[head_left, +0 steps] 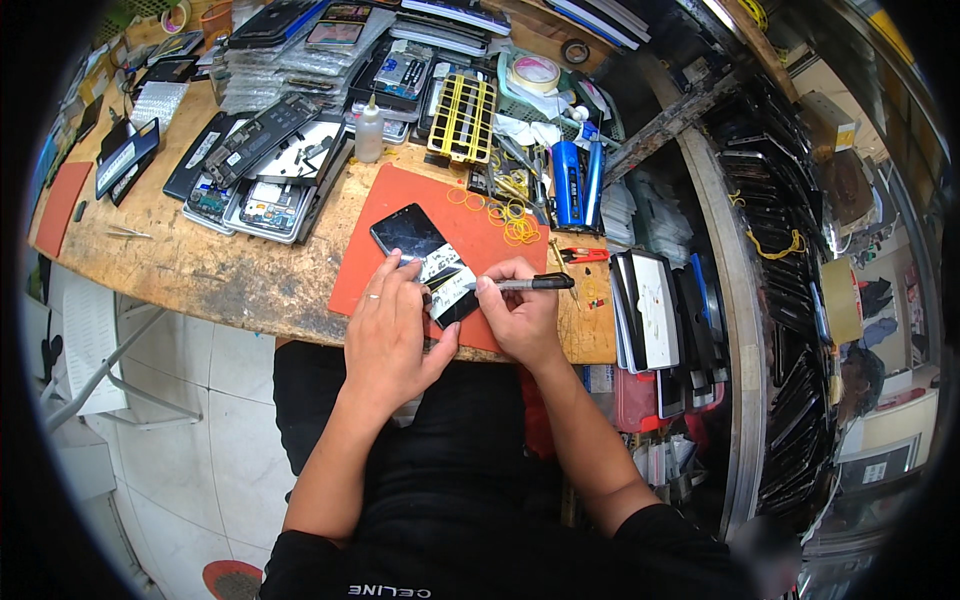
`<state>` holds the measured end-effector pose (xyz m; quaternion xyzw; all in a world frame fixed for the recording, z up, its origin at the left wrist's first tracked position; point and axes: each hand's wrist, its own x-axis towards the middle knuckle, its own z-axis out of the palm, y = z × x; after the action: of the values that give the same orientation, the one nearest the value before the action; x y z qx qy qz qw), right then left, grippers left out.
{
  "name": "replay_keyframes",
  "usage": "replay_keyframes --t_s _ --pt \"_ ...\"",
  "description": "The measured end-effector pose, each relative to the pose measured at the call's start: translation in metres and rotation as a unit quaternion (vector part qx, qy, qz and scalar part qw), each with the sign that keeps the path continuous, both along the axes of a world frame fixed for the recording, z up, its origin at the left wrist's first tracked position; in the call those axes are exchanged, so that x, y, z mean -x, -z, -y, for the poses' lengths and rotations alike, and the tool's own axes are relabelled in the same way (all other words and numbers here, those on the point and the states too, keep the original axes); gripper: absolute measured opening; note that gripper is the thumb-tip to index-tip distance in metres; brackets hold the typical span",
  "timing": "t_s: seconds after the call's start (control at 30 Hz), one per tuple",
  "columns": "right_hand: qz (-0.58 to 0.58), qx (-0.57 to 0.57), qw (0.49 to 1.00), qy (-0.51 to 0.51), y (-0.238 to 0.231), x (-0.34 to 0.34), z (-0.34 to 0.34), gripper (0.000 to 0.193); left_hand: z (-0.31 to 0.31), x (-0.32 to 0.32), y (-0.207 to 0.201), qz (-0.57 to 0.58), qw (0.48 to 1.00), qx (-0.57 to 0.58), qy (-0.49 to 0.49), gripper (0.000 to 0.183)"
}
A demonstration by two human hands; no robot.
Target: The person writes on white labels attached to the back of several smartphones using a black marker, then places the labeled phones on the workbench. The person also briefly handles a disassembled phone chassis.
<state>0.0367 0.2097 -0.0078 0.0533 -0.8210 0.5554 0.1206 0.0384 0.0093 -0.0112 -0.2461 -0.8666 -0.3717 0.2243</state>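
Step in hand (judged from pose): marking the label [453,293]. The right hand [522,312], at 4 o'clock from the phone, grasps the pen [530,283] between thumb and fingers; the rear end of the pen points to 3 o'clock and its tip is at the label. Whether the tip touches the surface cannot be told. The left hand [390,310], at 7 o'clock, lies spread over the near side of the phone with its thumb at the lower end — apparently bracing it rather than gripping it.

The next move calls for a steady phone and a light, controlled stroke; pressing hard could shift the phone or smear the ink (a judgement).

Location: the phone [407,228] lies on the orange mat [360,270] at the near edge of the tabletop [270,290], its long axis running from 11 to 5 o'clock.

Appearance: dark and glossy, reflective at the upper end. White, handwritten material crosses its middle, with a dark band between two pale areas (fingers hide part of it). Rubber bands [520,230] lie at 2 o'clock — near, but clear of the phone.
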Motion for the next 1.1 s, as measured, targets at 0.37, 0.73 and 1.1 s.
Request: replay_keyframes --t_s 0.37,0.73,1.1 --pt "-0.007 0.001 1.000 0.002 -0.0001 -0.0028 -0.0007 0.012 -0.0003 0.0000 0.0007 0.004 1.000 0.005 -0.005 0.054" --pt "-0.005 -0.023 1.000 -0.002 0.0005 -0.0015 -0.0017 0.012 0.0004 0.0002 0.0011 -0.001 1.000 0.004 -0.001 0.054" --pt "-0.067 0.151 0.986 0.021 0.0021 0.0024 0.0004 0.010 0.0084 0.0011 -0.0011 -0.011 0.989 -0.147 0.009 0.016"
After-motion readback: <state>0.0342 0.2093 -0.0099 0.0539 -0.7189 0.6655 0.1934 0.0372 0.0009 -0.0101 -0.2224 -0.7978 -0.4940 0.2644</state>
